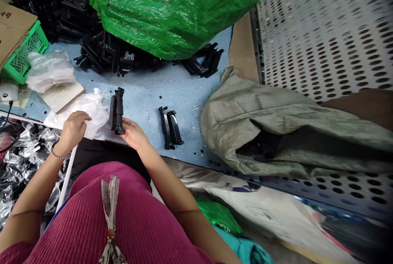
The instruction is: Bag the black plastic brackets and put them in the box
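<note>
My right hand [132,133] grips the lower end of a black plastic part [116,112], which stands nearly upright in view and seems to be two long pieces side by side. To its left, my left hand [74,129] is closed, thumb and fingers drawn together, over the edge of a heap of clear plastic bags [93,110]. Whether a bag is pinched in those fingers I cannot make out. Right of my right hand, another pair of black plastic parts [170,127] lies on the blue speckled table [141,92].
A pile of black parts [107,53] lies at the back under a green woven bag [184,14]. More bags [50,69] sit beside a green basket [30,53]. A grey-green sack [245,108] covers the right side. Wrapped parts [18,165] fill a container at lower left.
</note>
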`<action>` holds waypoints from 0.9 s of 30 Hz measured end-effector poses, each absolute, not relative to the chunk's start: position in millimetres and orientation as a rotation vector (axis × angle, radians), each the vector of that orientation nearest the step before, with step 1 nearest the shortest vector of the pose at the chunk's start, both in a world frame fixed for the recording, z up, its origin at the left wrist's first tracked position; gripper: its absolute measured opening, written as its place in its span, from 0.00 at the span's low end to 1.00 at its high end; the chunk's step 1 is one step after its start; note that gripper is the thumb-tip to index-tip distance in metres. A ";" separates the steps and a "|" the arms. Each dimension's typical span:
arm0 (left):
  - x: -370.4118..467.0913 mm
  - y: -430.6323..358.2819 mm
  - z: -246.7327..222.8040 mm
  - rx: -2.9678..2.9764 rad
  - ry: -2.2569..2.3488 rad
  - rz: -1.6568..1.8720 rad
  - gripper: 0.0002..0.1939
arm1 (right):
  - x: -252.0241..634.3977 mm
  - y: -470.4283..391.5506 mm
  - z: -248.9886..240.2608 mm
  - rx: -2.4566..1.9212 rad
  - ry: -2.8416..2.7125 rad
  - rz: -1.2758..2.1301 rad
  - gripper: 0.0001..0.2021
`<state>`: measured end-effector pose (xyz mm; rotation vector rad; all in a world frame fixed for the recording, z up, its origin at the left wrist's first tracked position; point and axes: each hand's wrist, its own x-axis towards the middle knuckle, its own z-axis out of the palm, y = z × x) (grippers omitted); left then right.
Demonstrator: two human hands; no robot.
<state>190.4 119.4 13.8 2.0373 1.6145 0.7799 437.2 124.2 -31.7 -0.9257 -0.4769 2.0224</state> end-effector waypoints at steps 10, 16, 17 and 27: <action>195.0 114.9 9.7 2.197 1.462 0.809 0.33 | 433.1 80.0 -34.7 -0.628 -0.083 2.644 0.10; 210.1 64.8 22.0 2.384 0.992 0.659 0.39 | 414.5 89.1 -30.8 -0.953 -0.613 2.300 0.08; 214.0 57.8 25.5 2.382 0.984 0.647 0.39 | 412.1 87.0 -24.9 -1.026 -0.808 2.162 0.08; 65.9 2.6 50.0 2.069 2.049 0.073 0.15 | 490.6 83.6 26.0 -1.430 -1.697 1.396 0.22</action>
